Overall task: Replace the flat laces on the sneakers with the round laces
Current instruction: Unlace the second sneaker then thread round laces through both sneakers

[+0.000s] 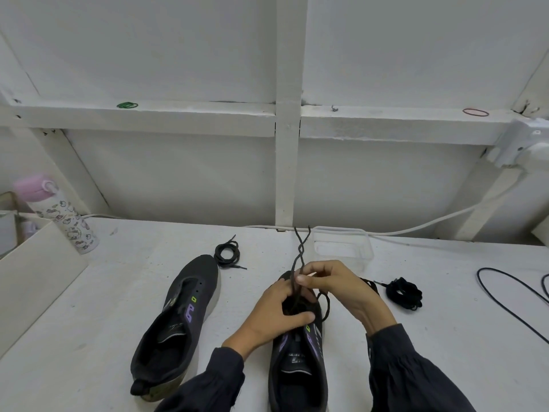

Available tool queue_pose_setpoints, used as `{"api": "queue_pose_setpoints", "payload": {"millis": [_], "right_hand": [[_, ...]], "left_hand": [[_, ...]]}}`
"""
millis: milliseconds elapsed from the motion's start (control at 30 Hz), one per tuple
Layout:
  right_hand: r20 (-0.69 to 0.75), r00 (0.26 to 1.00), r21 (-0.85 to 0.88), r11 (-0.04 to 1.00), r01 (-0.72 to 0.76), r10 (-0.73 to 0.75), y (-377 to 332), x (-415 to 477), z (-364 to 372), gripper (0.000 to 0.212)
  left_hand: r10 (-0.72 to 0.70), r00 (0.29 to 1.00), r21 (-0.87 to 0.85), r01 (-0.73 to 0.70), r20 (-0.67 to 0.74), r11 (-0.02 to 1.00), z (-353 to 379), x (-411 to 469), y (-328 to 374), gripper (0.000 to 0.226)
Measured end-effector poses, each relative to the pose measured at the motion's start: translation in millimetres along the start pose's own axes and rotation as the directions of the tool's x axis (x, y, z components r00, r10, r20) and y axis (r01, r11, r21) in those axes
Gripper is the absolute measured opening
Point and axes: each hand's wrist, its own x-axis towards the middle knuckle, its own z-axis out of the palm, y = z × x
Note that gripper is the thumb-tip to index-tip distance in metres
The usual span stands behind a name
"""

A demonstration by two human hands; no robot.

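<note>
Right hand (335, 288): we pinch the lace's (301, 251) two twisted strands, lifted above it.
Left hand (273, 318): we grip the sneaker (300, 364) at its eyelets, just beneath.
Second sneaker (178, 322): unlaced, left on the worktop (445, 337).

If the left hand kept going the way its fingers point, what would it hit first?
Probably the twisted dark lace pinched by the right hand, just beyond the left hand gripping the black purple-trimmed sneaker; depth is unclear.

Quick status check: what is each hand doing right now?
Left hand: grips the sneaker at its lacing area.
Right hand: pinches the lace, with the ends drawn upward.
</note>
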Motion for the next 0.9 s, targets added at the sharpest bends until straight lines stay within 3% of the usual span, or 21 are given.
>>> {"api": "queue_pose_setpoints", "payload": {"millis": [233, 500, 800, 900], "right_hand": [[-0.040, 0.999, 0.024, 1.000, -0.006, 0.007, -9.4, -3.3, 10.1, 0.009], [-0.221, 0.975, 0.130, 0.989, 0.067, -0.037, -18.9, -2.0, 17.0, 0.009], [-0.456, 0.856, 0.285, 0.871, 0.399, -0.243, -93.2, -4.9, -1.2, 0.014], [-0.468, 0.840, 0.262, 0.864, 0.430, -0.276, -107.6, -1.6, -5.9, 0.014]], "left_hand": [[0.079, 0.996, 0.118, -0.074, -0.034, 0.990, 0.6, 0.5, -6.5, 0.023], [0.056, 0.997, 0.280, -0.041, -0.044, 0.959, -0.6, 2.6, -10.3, 0.035], [0.018, 0.998, 0.257, -0.004, -0.053, 0.966, -1.4, -1.7, -12.7, 0.038], [0.007, 0.998, 0.229, 0.007, -0.059, 0.973, -0.7, -2.1, -13.2, 0.040]]}}
